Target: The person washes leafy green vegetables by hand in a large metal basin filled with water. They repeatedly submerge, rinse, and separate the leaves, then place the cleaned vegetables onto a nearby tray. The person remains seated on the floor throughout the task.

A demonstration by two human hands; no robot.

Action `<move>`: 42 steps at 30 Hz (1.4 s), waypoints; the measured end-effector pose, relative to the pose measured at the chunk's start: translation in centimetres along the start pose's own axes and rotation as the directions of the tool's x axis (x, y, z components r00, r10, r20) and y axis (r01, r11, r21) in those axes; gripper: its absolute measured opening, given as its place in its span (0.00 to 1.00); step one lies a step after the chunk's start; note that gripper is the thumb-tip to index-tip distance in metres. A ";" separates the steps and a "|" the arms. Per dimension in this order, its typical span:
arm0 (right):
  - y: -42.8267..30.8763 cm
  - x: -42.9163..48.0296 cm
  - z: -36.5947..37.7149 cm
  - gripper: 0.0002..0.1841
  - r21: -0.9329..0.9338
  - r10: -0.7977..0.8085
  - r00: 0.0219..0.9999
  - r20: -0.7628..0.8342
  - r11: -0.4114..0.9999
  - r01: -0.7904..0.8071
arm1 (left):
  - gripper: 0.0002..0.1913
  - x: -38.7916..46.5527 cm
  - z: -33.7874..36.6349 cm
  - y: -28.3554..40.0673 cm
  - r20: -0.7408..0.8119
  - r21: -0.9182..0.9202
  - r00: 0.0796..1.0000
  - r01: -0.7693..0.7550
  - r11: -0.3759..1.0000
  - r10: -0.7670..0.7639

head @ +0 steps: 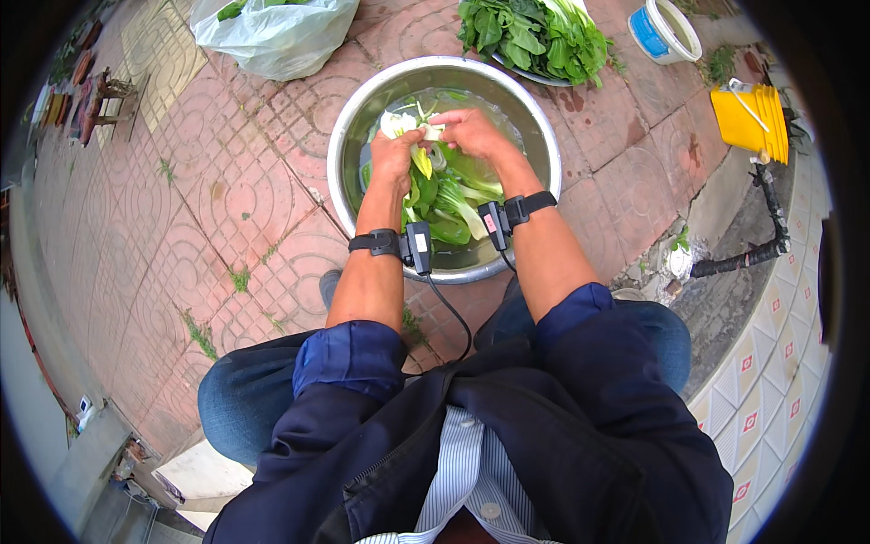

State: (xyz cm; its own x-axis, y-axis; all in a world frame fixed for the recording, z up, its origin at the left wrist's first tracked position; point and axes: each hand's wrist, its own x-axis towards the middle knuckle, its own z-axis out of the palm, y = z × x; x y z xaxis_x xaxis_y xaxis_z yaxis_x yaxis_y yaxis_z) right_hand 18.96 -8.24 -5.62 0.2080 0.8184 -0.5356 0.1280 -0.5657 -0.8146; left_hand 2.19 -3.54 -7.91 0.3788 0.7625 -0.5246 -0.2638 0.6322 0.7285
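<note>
A wide metal basin (547, 146) of water stands on the paving in front of me. Over it, my left hand (396, 155) grips a leafy green vegetable (421, 160) with pale stems and a yellowish leaf. The fingers of my right hand (476, 132) pinch its pale stem part from the other side, close to my left fingertips. Below my hands, several bok choy heads (455, 204) with pale stalks and green leaves lie in the water. Both wrists carry black straps with small boxes, and a cable hangs from each.
Beyond the basin are a white plastic bag (279, 41) with greens and a pile of leafy greens (537, 37) on a dish. At the right stand a white bucket (663, 34), a yellow container (747, 119) and a black-wrapped pipe (741, 260) near a tiled wall.
</note>
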 end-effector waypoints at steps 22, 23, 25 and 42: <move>1.0 2.7 1.0 0.18 0.158 0.148 0.980 -0.134 0.979 -0.126 | 0.14 0.3 -1.2 1.1 -0.111 -0.158 0.993 -0.066 0.985 0.048; 1.3 2.7 1.3 0.20 -0.013 0.137 0.960 -0.244 0.989 -0.145 | 0.15 0.2 -1.4 1.3 -0.124 -0.170 0.992 -0.047 0.984 0.026; 2.2 2.5 2.0 0.23 -0.333 0.075 0.886 -0.459 0.909 -0.249 | 0.19 0.1 -1.9 1.7 -0.128 -0.199 0.992 -0.012 0.980 -0.014; 4.2 0.5 -0.4 0.14 0.411 0.251 0.953 -0.168 0.897 -0.163 | 0.12 -0.3 0.3 1.8 -0.039 -0.160 0.990 0.130 0.978 -0.138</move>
State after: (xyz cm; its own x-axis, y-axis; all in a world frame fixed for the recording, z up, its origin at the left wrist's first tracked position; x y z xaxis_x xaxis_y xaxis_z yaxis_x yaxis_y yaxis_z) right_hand 19.95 -10.28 -9.22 0.3932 0.6216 -0.6775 -0.3177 -0.5997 -0.7345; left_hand 1.87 -2.67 -6.33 0.3770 0.6726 -0.6368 -0.3506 0.7400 0.5740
